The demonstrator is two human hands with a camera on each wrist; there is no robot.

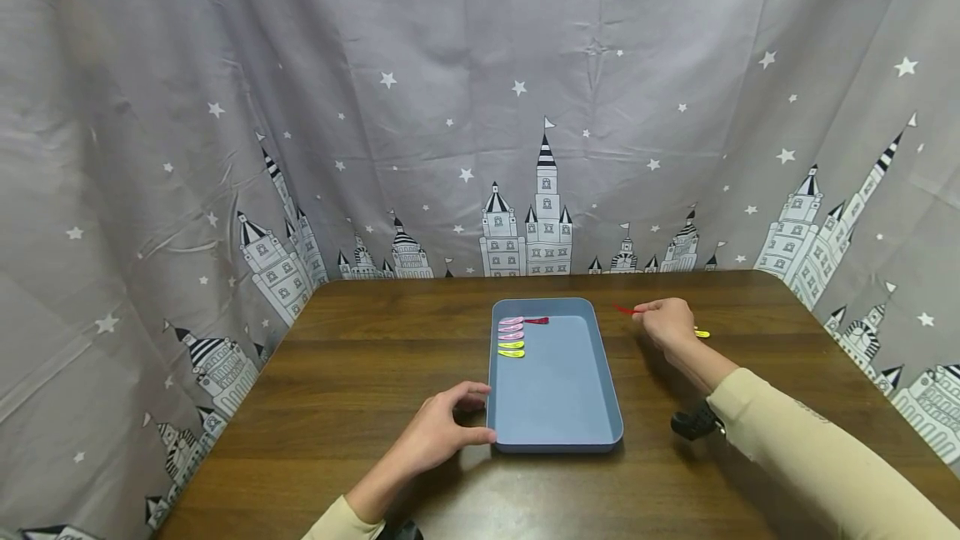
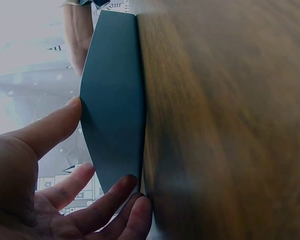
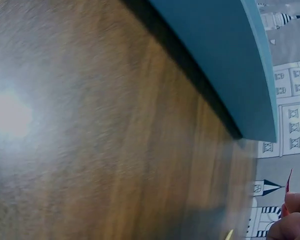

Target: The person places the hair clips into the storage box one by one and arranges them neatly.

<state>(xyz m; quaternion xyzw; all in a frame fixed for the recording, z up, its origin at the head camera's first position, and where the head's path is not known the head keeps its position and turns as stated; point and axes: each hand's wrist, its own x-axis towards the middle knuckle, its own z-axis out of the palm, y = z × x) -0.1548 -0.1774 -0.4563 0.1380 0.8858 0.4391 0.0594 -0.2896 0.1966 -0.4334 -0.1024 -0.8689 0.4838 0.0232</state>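
Observation:
My right hand pinches a red snap hair clip above the table, to the right of the blue-grey tray. In the right wrist view, its thin tip sticks out past the fingertips. With fingers spread, my left hand touches the tray's left wall near the front corner; the thumb meets the rim. Inside the tray, three pink hair clips and two yellow hair clips lie in a column along the left side. Another red hair clip lies beside the top pink one.
A yellow hair clip lies on the wooden table just beyond the right hand, partly hidden by it. A grey curtain with castles and stars hangs behind the table.

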